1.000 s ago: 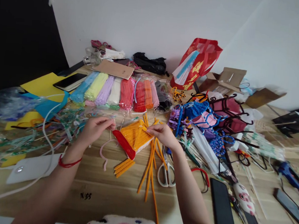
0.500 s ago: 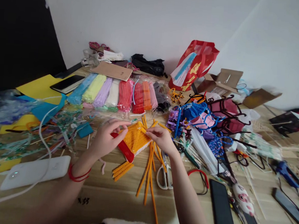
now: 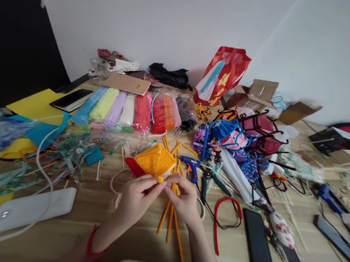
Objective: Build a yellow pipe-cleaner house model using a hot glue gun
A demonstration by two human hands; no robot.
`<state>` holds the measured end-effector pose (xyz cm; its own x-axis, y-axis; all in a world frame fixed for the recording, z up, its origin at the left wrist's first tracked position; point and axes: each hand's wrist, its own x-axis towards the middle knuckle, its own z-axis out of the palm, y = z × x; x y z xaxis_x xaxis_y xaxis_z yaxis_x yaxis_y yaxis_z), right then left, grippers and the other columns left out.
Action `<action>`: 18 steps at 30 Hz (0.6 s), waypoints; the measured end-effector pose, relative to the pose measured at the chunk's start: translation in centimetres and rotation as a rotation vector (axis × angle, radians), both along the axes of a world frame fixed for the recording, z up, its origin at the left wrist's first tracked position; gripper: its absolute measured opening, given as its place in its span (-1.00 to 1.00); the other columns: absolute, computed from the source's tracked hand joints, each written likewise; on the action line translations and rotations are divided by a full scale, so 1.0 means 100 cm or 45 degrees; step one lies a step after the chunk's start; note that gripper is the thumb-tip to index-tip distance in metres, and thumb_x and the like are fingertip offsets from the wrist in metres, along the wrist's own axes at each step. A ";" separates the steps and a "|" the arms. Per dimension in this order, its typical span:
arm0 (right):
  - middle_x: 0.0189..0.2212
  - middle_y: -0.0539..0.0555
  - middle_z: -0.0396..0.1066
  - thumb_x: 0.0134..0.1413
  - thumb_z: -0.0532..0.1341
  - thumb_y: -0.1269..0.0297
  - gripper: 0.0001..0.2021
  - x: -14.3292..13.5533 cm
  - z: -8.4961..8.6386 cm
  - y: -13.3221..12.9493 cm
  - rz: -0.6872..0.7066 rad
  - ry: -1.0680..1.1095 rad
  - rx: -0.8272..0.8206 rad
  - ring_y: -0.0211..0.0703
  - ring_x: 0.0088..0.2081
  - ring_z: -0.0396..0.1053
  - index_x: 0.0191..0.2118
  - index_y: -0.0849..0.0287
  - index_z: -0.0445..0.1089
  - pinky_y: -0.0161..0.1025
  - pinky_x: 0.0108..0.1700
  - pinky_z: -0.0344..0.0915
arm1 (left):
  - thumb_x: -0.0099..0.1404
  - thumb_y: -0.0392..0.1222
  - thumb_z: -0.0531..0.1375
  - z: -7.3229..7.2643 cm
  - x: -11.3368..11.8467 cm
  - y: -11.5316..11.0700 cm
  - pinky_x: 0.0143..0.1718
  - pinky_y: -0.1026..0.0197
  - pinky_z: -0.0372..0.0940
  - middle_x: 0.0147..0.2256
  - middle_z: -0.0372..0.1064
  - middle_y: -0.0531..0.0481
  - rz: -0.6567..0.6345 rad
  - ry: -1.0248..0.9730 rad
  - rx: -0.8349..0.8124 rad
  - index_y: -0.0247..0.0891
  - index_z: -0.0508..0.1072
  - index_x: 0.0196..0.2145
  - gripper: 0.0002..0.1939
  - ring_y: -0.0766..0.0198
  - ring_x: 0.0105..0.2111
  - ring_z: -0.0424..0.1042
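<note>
An orange fuzzy piece (image 3: 156, 160), shaped like a shallow pointed cone with red material (image 3: 134, 167) at its left edge, is held at its near corner. My left hand (image 3: 141, 195) pinches that corner with thumb and forefinger. Close beside it, the fingertips of my right hand (image 3: 182, 194) meet at the same corner, where a small orange end (image 3: 160, 179) shows. Loose orange pipe cleaners (image 3: 170, 217) lie under and beside my right hand. A blue glue gun (image 3: 192, 166) rests just beyond it.
Bundles of coloured pipe cleaners (image 3: 128, 110) lie behind the hands. To the right are a blue and purple pile (image 3: 226, 131), pliers (image 3: 222, 186), a red pipe cleaner (image 3: 216, 223) and a black phone (image 3: 258, 242). A white power bank (image 3: 32, 210) sits left.
Both hands have moved nearer and lower, from the sides of the orange piece to its near corner. The blue glue gun now shows. The view has shifted slightly.
</note>
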<state>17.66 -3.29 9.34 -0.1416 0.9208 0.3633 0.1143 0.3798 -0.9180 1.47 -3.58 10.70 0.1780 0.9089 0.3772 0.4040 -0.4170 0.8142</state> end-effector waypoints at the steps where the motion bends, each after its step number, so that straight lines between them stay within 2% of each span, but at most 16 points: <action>1: -0.32 0.07 0.52 0.07 0.30 0.29 -0.93 0.001 -0.002 -0.004 0.029 -0.027 -0.014 -0.12 -0.25 0.47 -0.29 0.11 0.49 -0.17 -0.14 0.39 | 0.30 -0.20 0.17 -0.001 0.001 -0.002 -0.34 0.33 0.31 -0.43 0.48 0.00 0.003 -0.032 -0.013 -0.25 0.52 -0.40 -0.83 0.31 -0.40 0.46; 3: -0.30 0.07 0.52 0.03 0.32 0.20 -0.85 0.010 -0.010 -0.005 -0.025 -0.120 -0.077 -0.10 -0.24 0.46 -0.27 0.11 0.49 -0.17 -0.15 0.39 | 0.31 -0.21 0.14 -0.003 -0.001 -0.005 -0.33 0.31 0.31 -0.42 0.46 0.00 0.031 -0.110 -0.034 -0.24 0.51 -0.39 -0.82 0.29 -0.38 0.45; 4: -0.29 0.09 0.51 0.01 0.32 0.14 -0.78 0.017 -0.016 -0.001 -0.139 -0.191 -0.131 -0.07 -0.24 0.45 -0.24 0.13 0.48 -0.16 -0.16 0.38 | 0.33 -0.20 0.12 -0.003 -0.003 -0.006 -0.33 0.30 0.30 -0.43 0.43 0.00 0.062 -0.160 -0.043 -0.24 0.49 -0.39 -0.81 0.30 -0.39 0.43; 7: -0.24 0.23 0.48 0.08 0.20 -0.03 -0.61 0.043 -0.041 0.020 -0.819 -0.574 -0.244 0.05 -0.19 0.40 -0.20 0.23 0.45 -0.05 -0.11 0.31 | 0.37 -0.14 0.04 -0.006 -0.013 -0.005 -0.39 0.29 0.24 -0.51 0.28 0.05 0.199 -0.282 -0.075 -0.23 0.35 -0.48 -0.72 0.32 -0.46 0.32; 8: -0.20 0.31 0.46 0.08 0.18 -0.05 -0.55 0.050 -0.049 0.028 -0.972 -0.740 -0.314 0.12 -0.14 0.38 -0.15 0.28 0.43 0.01 -0.06 0.26 | 0.39 -0.12 0.02 -0.008 -0.017 -0.003 -0.39 0.28 0.22 -0.52 0.25 0.05 0.237 -0.308 -0.080 -0.23 0.31 -0.49 -0.70 0.32 -0.46 0.29; 9: -0.17 0.36 0.44 0.08 0.18 -0.06 -0.50 0.055 -0.057 0.035 -1.046 -0.880 -0.394 0.19 -0.08 0.36 -0.11 0.33 0.41 0.03 -0.03 0.23 | 0.40 -0.11 0.00 -0.010 -0.020 -0.001 -0.38 0.28 0.21 -0.51 0.25 0.05 0.260 -0.320 -0.082 -0.23 0.30 -0.48 -0.70 0.32 -0.46 0.27; 13: -0.15 0.45 0.40 0.04 0.17 -0.14 -0.39 0.056 -0.076 0.057 -1.078 -1.196 -0.661 0.34 -0.03 0.31 -0.07 0.40 0.38 0.03 -0.09 0.23 | 0.43 -0.10 -0.06 -0.017 -0.032 0.010 -0.32 0.26 0.21 -0.46 0.28 0.04 0.261 -0.370 -0.074 -0.23 0.33 -0.37 -0.71 0.32 -0.42 0.28; 15: -0.15 0.47 0.38 0.00 0.19 -0.13 -0.38 0.049 -0.081 0.062 -1.110 -1.239 -0.684 0.38 -0.04 0.31 -0.09 0.42 0.37 0.03 -0.14 0.25 | 0.43 -0.10 -0.05 -0.018 -0.036 0.017 -0.34 0.27 0.21 -0.50 0.24 0.08 0.283 -0.418 -0.045 -0.22 0.34 -0.32 -0.74 0.33 -0.46 0.26; 18: -0.15 0.49 0.37 -0.02 0.23 -0.01 -0.43 0.044 -0.085 0.064 -1.155 -1.224 -0.642 0.38 -0.06 0.32 -0.09 0.47 0.36 0.03 -0.15 0.26 | 0.42 -0.08 -0.03 -0.016 -0.040 0.025 -0.41 0.29 0.21 -0.55 0.17 0.11 0.297 -0.447 -0.009 -0.21 0.34 -0.30 -0.75 0.34 -0.51 0.22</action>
<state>22.08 3.13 0.86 0.5605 0.8247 0.0752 0.7874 -0.5026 -0.3570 -2.54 -1.05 9.06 -0.1712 0.9124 0.3717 0.1845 -0.3409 0.9218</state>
